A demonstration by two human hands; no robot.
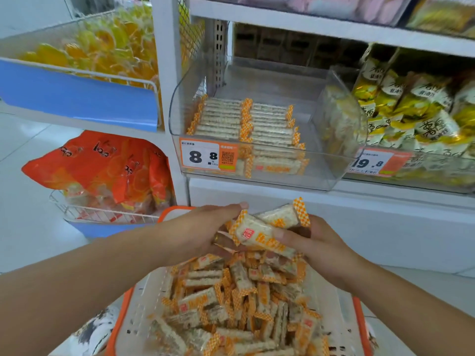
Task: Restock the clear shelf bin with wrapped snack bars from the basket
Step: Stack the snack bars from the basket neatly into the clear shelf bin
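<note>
Step in hand: gathering bars (259, 233) above basket (120, 319). Your left hand (203, 227) and right hand (318, 242) both curl round small bunch. Bin (334, 140) at 12 o'clock, right part bare. Next, I think: lift bunch there, lay flat beside rows.

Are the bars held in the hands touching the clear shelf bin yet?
Apart. The head view shows the held bars gripped between the left hand and right hand over the basket, with white shelf front showing between them and the clear shelf bin above.
</note>
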